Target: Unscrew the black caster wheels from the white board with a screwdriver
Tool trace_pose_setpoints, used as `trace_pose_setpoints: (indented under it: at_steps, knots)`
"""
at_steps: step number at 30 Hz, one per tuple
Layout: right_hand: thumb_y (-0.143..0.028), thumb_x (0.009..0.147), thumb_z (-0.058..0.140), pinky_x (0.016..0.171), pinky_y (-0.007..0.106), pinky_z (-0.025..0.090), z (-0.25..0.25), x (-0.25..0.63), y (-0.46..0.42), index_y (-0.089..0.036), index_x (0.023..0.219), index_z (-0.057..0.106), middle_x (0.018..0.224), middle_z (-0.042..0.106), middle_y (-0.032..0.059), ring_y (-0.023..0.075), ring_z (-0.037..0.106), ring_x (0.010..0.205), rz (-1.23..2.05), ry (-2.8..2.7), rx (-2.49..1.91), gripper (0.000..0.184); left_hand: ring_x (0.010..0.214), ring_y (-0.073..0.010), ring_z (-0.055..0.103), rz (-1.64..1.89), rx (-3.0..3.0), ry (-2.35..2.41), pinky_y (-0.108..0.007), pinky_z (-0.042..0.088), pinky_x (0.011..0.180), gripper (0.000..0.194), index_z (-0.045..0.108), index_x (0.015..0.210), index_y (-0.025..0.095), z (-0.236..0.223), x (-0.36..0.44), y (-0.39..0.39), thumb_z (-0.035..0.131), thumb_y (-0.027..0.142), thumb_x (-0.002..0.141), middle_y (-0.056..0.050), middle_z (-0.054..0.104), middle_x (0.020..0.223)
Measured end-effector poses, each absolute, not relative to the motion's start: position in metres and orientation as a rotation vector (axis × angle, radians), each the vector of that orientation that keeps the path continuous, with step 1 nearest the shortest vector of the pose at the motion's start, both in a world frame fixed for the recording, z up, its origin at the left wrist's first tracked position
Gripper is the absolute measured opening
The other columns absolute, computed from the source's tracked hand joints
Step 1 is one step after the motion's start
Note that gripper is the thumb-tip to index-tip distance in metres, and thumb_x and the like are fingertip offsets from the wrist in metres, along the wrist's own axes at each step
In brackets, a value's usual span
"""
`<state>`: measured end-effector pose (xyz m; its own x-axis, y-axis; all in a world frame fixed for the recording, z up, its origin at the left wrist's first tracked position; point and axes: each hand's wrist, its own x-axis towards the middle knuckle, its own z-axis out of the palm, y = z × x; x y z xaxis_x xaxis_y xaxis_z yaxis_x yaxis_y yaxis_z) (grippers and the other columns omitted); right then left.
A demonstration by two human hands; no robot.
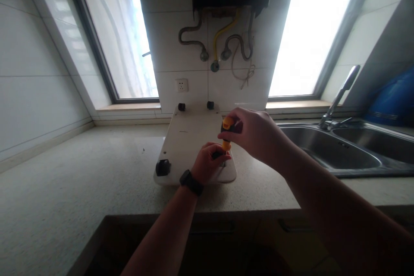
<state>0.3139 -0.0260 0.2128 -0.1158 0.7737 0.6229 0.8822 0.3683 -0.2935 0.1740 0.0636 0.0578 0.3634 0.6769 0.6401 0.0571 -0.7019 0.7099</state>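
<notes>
A white panel [194, 131] with rounded corners lies on the counter, with small black feet [162, 167] at its corners. In my right hand [250, 127] is a screwdriver [226, 144] with an orange and black handle, held upright with its shaft pointing down at the panel's near right corner. My left hand [208, 164], with a dark watch on its wrist, rests at that same corner. Its fingers are closed around a black foot [218, 154], close beside the screwdriver's shaft. The screwdriver's tip is too small to make out.
A double steel sink [336, 148] with a chrome faucet [339, 95] is set into the speckled counter [106, 172] on the right. Pipes [194, 36] and a wall socket [181, 85] are behind the panel. Something blue [393, 97] stands at far right.
</notes>
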Motion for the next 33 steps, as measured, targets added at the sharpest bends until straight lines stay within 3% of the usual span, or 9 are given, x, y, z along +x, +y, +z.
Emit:
trace_pose_setpoints:
  at_steps: [4, 8, 13, 17, 24, 29, 33]
  knots:
    - [-0.027, 0.08, 0.073, 0.079, 0.035, 0.053, 0.22, 0.325, -0.027, -0.024, 0.118, 0.068, 0.098, 0.075, 0.0021, 0.0181, 0.069, 0.084, -0.034, -2.077, -1.345, 0.038, 0.114, -0.0235, 0.065, 1.285, 2.035, 0.499, -0.039, 0.049, 0.102, 0.02, 0.078, 0.11, 0.024, 0.064, 0.174, 0.059, 0.066, 0.027, 0.094, -0.009, 0.072, 0.119]
    - [-0.025, 0.084, 0.065, 0.081, 0.033, 0.053, 0.222, 0.327, -0.033, -0.024, 0.131, 0.062, 0.109, 0.073, 0.0037, 0.0179, 0.068, 0.093, 0.065, -2.183, -1.303, 0.047, 0.098, -0.0216, 0.069, 1.269, 2.016, 0.502, -0.036, 0.053, 0.092, 0.016, 0.081, 0.096, 0.022, 0.064, 0.174, 0.058, 0.068, 0.03, 0.093, -0.007, 0.077, 0.102]
    - [-0.047, 0.084, 0.071, 0.071, 0.032, 0.049, 0.214, 0.32, -0.034, -0.023, 0.118, 0.068, 0.102, 0.066, 0.0056, 0.0178, 0.061, 0.083, -0.146, -2.11, -1.321, 0.041, 0.097, -0.0219, 0.068, 1.285, 2.038, 0.59, -0.036, 0.052, 0.093, 0.013, 0.081, 0.088, 0.024, 0.059, 0.174, 0.062, 0.072, 0.033, 0.09, -0.005, 0.076, 0.095]
    - [-0.039, 0.08, 0.077, 0.068, 0.031, 0.049, 0.213, 0.317, -0.03, -0.02, 0.103, 0.069, 0.09, 0.069, 0.0031, 0.0157, 0.062, 0.075, -0.108, -2.005, -1.322, 0.031, 0.099, -0.0224, 0.067, 1.289, 1.995, 0.605, -0.036, 0.052, 0.092, 0.014, 0.08, 0.088, 0.023, 0.057, 0.174, 0.064, 0.075, 0.036, 0.087, -0.006, 0.073, 0.1]
    - [-0.021, 0.083, 0.061, 0.078, 0.032, 0.049, 0.217, 0.315, -0.039, -0.023, 0.124, 0.061, 0.102, 0.071, 0.0044, 0.0185, 0.064, 0.091, 0.04, -2.18, -1.31, 0.04, 0.086, -0.0199, 0.065, 1.338, 1.961, 0.645, -0.034, 0.051, 0.083, 0.019, 0.075, 0.076, 0.019, 0.057, 0.174, 0.064, 0.081, 0.037, 0.08, -0.005, 0.07, 0.091]
    - [-0.042, 0.083, 0.07, 0.072, 0.033, 0.046, 0.214, 0.306, -0.04, -0.023, 0.116, 0.066, 0.11, 0.065, 0.0071, 0.0183, 0.06, 0.086, -0.116, -2.152, -1.375, 0.038, 0.083, -0.0217, 0.063, 1.304, 1.948, 0.741, -0.035, 0.051, 0.076, 0.035, 0.067, 0.066, 0.017, 0.056, 0.177, 0.065, 0.084, 0.046, 0.075, -0.005, 0.067, 0.079]
    - [-0.038, 0.072, 0.082, 0.067, 0.031, 0.049, 0.213, 0.312, -0.031, -0.024, 0.111, 0.066, 0.098, 0.069, 0.0027, 0.0165, 0.063, 0.077, 0.044, -2.047, -1.391, 0.044, 0.084, -0.0222, 0.064, 1.31, 1.957, 0.76, -0.036, 0.052, 0.079, 0.036, 0.067, 0.071, 0.017, 0.056, 0.177, 0.063, 0.086, 0.047, 0.071, -0.006, 0.068, 0.082]
